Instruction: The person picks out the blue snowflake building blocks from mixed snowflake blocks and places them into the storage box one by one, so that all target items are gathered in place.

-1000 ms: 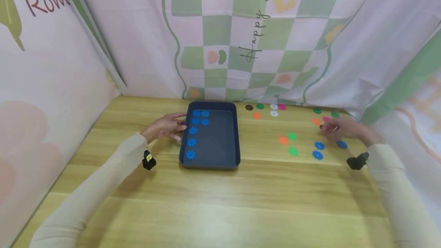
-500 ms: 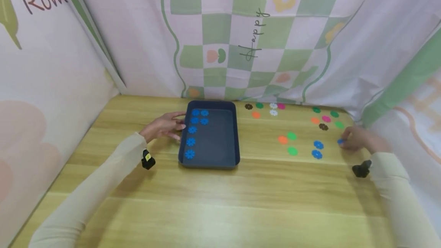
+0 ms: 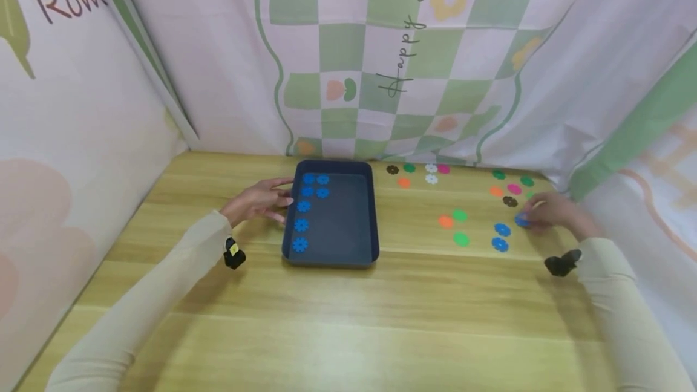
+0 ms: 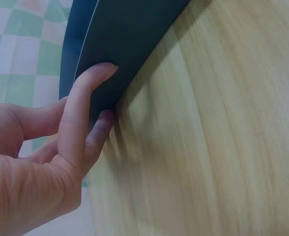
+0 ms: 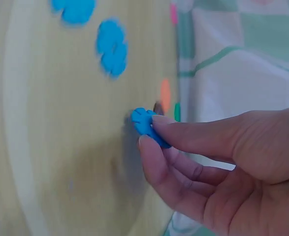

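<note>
My right hand (image 3: 550, 210) pinches a blue flower-shaped plastic disc (image 5: 143, 123) between thumb and index finger. The right wrist view shows this disc tilted, with the other fingers curled below it. Two more blue discs (image 3: 501, 237) lie on the table just left of that hand. At the left, my left hand (image 3: 261, 199) rests its fingers against the outer side wall of a dark blue rectangular tray (image 4: 129, 44). One fingertip touches the wall and another sits low by its base. Inside the tray, several blue discs (image 3: 301, 225) line the left side, with two more beside the far ones.
Brown, green, orange, white and pink discs (image 3: 431, 179) lie at the back, right of the tray. An orange disc (image 3: 446, 221) and two green ones are nearer. Another mixed group with a brown disc (image 3: 510, 201) lies by the right hand. A checked curtain (image 3: 381, 65) hangs behind.
My right hand moved right to a blue disc, took it between its fingertips and has come back left with it. The left hand stays against the tray.
</note>
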The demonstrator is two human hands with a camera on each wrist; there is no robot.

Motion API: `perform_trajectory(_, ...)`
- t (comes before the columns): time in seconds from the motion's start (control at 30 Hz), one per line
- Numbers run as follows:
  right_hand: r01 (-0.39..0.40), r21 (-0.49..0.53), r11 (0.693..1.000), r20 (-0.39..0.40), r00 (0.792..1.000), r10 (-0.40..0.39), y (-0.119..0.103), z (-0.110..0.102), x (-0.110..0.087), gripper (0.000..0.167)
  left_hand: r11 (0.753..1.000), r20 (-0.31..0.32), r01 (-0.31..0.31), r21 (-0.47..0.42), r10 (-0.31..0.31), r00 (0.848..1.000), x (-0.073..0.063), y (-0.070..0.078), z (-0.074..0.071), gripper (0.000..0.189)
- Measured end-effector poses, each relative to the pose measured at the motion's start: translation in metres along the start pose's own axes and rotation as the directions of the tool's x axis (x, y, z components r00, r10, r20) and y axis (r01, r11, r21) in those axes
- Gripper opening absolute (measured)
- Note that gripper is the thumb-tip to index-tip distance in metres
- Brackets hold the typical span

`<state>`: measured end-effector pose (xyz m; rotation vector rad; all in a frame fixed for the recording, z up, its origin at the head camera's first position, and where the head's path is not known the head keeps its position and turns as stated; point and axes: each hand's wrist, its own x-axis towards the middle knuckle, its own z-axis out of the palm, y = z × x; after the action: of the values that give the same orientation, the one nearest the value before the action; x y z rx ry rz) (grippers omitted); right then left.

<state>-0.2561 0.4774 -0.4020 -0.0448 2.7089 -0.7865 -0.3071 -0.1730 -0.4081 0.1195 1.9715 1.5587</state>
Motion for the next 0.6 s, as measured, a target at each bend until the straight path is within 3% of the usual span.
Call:
perform_trajectory(0.13,0.052,-0.033,0.998,-0.05,0.997,-0.054,-0.019,0.001,0.004,0.037,1.0,0.002,0.001,0.0,-0.001,1.0,0.0,0.001,0.0,0.072)
perform_trajectory(0.3,0.044,0.139,0.989,-0.052,0.998,-0.037,-0.053,0.007,0.013,0.046,1.0,-0.008,0.002,0.005,-0.002,1.0,-0.002,0.002,0.001,0.072)
perform_trajectory(0.47,0.049,0.161,0.986,-0.031,0.999,-0.044,-0.089,0.014,0.018,0.047,1.0,-0.011,0.006,-0.003,-0.006,1.0,-0.001,0.002,0.001,0.073)
perform_trajectory(0.6,0.096,0.267,0.959,-0.008,0.995,-0.097,-0.113,0.021,0.029,0.044,1.0,-0.012,0.005,-0.004,-0.005,1.0,-0.001,0.002,0.001,0.073)
